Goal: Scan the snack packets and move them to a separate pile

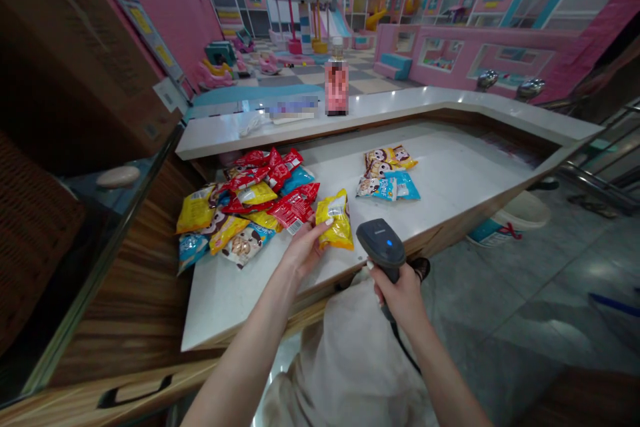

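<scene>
A white counter [440, 173] is heaped at left with glossy snack packets [245, 207], their print too small to read. At centre, a yellow packet [337, 220] is touched by the open left hand [303, 247]; a black barcode scanner [383, 243] is clamped in the right hand [395, 297].

The left hand [300, 252] touches a yellow snack bag [337, 221] at its one o'clock; the right hand [397, 297] grips a barcode scanner [381, 245].

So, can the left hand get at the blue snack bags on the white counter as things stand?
Probably yes: the left hand is close, and the blue snack bags lie on the white counter; only the low yellow snack bag sits between them.
</scene>
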### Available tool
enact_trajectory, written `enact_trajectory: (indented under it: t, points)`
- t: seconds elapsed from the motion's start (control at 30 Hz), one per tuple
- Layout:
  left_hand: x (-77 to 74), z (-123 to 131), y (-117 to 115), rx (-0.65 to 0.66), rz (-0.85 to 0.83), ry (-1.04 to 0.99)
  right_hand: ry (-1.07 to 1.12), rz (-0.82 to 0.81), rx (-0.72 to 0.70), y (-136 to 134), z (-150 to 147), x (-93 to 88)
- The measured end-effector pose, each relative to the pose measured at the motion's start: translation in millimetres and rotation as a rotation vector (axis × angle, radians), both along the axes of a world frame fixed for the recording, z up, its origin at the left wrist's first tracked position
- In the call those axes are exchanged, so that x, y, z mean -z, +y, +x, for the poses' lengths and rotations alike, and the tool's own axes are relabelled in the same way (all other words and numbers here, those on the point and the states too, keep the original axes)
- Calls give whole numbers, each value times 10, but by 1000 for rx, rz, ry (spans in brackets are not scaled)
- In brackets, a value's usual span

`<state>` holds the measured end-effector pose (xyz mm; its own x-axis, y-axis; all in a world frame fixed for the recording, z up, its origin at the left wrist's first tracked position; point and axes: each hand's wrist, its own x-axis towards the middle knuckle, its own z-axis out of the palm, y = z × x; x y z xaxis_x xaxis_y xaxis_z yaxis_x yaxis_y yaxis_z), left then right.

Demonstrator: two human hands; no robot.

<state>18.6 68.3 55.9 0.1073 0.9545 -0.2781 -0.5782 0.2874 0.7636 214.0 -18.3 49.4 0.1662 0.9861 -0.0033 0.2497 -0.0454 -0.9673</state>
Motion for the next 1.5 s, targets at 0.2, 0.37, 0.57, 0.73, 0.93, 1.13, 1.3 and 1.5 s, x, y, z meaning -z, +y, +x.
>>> enact_trajectory:
  t: [0.2,0.37,0.57,0.73,0.93,1.13,1.3,1.5]
  points:
    - [50,200,171,-24,94,22,47,11,-5,-1,18,34]
    - [123,323,252,-90,169,10,29,15,-27,9,29,16]
    - [245,341,346,-45,115,-82,-43,-4,-25,-2,-4,-73]
    - [266,364,318,-121,133,-76,-271,33,-12,-8,-58,-203]
    - [284,413,295,-179,154,-29,-281,40,-29,0,-88,-222]
    - [312,424,326,-228,151,-39,-170,22,-54,22,-79,-90]
    - [296,437,326,-266,120,-54,-212,65,-58,26,-79,-87]
    - [309,444,320,-251,150,-5,-272,156,-36,16,-103,-140]
